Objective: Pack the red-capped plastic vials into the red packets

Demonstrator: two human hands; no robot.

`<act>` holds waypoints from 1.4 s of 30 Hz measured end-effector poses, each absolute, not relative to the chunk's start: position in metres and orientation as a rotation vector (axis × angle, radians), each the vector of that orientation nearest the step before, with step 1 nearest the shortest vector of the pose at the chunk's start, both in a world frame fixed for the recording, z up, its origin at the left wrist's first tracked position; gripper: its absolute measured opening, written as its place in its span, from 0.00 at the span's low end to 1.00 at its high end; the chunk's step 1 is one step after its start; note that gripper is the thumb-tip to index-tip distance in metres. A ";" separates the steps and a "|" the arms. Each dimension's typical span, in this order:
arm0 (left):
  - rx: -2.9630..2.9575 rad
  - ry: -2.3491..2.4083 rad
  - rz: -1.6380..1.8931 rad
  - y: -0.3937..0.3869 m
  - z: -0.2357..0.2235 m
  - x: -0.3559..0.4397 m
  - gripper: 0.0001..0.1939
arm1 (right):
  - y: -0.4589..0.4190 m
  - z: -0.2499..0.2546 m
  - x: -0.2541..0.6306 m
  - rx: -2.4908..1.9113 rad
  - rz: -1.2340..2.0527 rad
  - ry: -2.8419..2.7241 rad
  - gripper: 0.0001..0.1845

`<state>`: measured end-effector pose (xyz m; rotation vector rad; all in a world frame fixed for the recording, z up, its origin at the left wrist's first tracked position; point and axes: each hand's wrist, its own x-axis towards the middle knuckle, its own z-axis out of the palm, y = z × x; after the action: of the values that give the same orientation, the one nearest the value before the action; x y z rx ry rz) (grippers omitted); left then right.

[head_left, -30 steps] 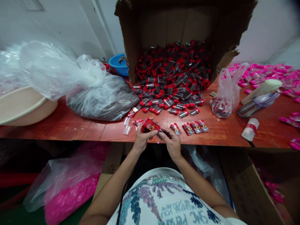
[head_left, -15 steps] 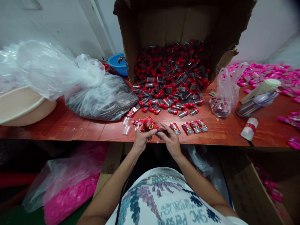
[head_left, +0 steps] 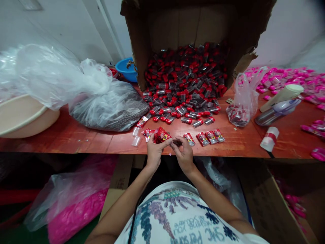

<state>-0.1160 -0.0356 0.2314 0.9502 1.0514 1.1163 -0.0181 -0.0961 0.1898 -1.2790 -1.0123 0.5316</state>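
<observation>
Red packet [head_left: 161, 134] in the left hand [head_left: 154, 151], up at the front edge of the table [head_left: 122, 145], just right of some other red packets [head_left: 147, 134] lying flat. Left forearm comes in from lower left, angled up and inward; wrist fairly straight, thumb laid across the near side of the packet and pointing at the other hand, fingers behind it. Grip is narrow, closed on the packet.

Right hand [head_left: 186, 154] mirrors it from lower right: forearm slanting inward, wrist slightly bent, thumb and index curled toward each other around a small dark item [head_left: 178, 143]. Fingertips of both hands nearly meet, touching or almost; can't tell which.

Hard to make out: the dark item is mostly covered by the right fingers, so what it is, and whether it's joined to the packet, can't be told. Lower part of the packet is hidden by the left thumb; the left fingers behind are mostly out of sight. Printing on the packet too small to read. Inside of the cardboard box [head_left: 191, 25] is in shadow, back of the red-capped containers [head_left: 188, 81] dim; box cut off at the top. Cream basin [head_left: 27, 125] cut off at the left edge, partly covered by a plastic bag [head_left: 50, 74].
</observation>
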 end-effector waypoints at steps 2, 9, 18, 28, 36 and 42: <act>0.949 1.011 1.045 -0.033 0.231 -0.119 0.21 | -0.096 0.192 -0.017 -1.244 0.662 -0.902 0.12; 0.955 0.888 0.904 -0.034 0.231 -0.124 0.15 | -0.092 0.198 -0.017 -1.073 0.949 -0.580 0.09; 0.986 1.014 1.017 -0.030 0.227 -0.125 0.19 | -0.098 0.190 -0.012 -1.219 0.768 -1.064 0.23; 0.976 1.068 1.009 -0.028 0.229 -0.123 0.19 | -0.098 0.193 -0.017 -1.239 0.766 -1.044 0.21; 0.966 0.994 0.967 -0.034 0.233 -0.120 0.20 | -0.097 0.196 -0.023 -1.210 0.903 -0.800 0.19; 0.946 0.977 0.894 -0.034 0.232 -0.120 0.23 | -0.099 0.195 -0.019 -1.273 0.731 -0.930 0.18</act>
<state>-0.1202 -0.0345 0.2316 0.9459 0.9768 0.8943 -0.0186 -0.0989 0.1952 -1.2734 -0.9297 0.7306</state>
